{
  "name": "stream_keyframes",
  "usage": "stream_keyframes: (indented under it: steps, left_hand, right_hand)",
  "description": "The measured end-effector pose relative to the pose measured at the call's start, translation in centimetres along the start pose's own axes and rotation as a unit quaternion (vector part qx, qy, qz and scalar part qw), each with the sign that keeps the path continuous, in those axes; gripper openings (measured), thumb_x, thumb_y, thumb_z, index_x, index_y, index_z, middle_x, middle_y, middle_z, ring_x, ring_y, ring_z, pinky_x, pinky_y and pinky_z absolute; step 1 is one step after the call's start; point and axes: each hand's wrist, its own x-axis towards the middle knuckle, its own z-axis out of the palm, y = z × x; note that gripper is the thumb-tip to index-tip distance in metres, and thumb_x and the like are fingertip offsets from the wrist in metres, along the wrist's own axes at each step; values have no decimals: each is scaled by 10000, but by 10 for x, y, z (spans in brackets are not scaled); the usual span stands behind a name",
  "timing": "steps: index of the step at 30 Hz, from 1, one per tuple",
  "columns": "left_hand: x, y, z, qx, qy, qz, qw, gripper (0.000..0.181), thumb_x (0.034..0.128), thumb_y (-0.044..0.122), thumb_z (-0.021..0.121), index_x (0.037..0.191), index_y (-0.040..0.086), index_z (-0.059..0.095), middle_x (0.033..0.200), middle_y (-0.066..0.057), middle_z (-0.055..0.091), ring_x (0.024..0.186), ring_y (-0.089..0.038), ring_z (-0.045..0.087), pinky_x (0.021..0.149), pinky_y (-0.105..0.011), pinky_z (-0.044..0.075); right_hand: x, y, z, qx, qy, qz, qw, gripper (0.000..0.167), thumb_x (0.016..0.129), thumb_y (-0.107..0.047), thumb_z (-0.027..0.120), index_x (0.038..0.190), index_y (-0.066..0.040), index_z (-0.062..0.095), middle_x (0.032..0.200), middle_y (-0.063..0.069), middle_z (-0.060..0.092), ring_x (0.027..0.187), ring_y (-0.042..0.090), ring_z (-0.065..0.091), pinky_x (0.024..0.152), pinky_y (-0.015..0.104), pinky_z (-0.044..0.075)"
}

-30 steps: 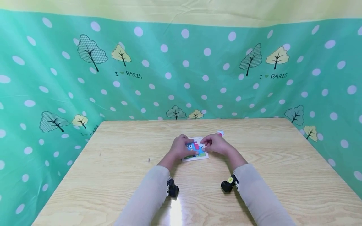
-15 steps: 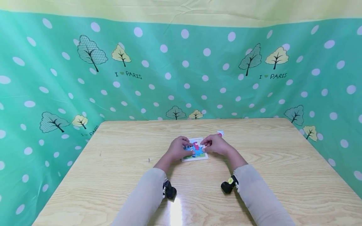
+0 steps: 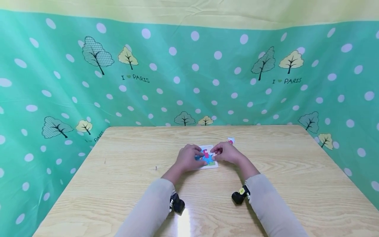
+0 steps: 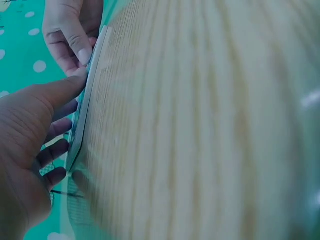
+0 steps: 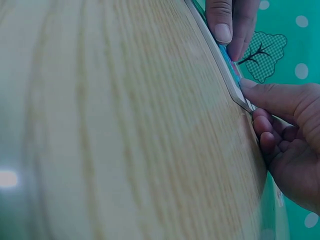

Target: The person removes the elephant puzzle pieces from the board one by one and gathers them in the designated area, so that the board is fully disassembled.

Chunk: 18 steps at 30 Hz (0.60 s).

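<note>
A small jigsaw puzzle (image 3: 211, 166) in a pale tray lies flat on the table, its picture blue, red and green. My left hand (image 3: 188, 158) is over its left part, fingers spread and hiding much of the picture. In the left wrist view that thumb (image 4: 72, 84) touches the puzzle's surface while the other fingers reach along the far side. At the right edge is my right hand (image 3: 228, 152); the right wrist view has its thumb (image 5: 265, 95) on top near the corner and its fingers curled against the side, holding the edge.
A loose puzzle piece (image 3: 231, 140), white and red, lies just beyond my right hand. A tiny object or mark (image 3: 156, 168) is on the wooden table (image 3: 133, 148) to the left. A green dotted curtain (image 3: 189, 65) hangs behind the table.
My left hand shifts slightly left, then back right over the puzzle, covering more of the picture's left part. My right hand stays at the right edge.
</note>
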Motion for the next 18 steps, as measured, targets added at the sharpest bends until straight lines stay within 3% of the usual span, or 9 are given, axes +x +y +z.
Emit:
stream_keyframes:
  steps: [12,18]
  left_hand:
    - [1,0,6,25,474,-120,9988,372,826,408,884,1050,115,832,1224,-34,701,1238,-271,574,1117,-502,400]
    - [2,3,8,35,625,-271,9977,363,786,410,911,987,117,836,1169,-23,707,1154,-256,586,990,-442,461]
  right_hand:
    - [-1,-2,-1,128,-27,-67,9999,283,872,-21,812,1141,24,737,940,70,626,858,193,532,762,289,482]
    - [0,-2,0,184,13,-47,9998,279,866,-13,813,1131,18,732,942,69,625,861,197,535,775,309,488]
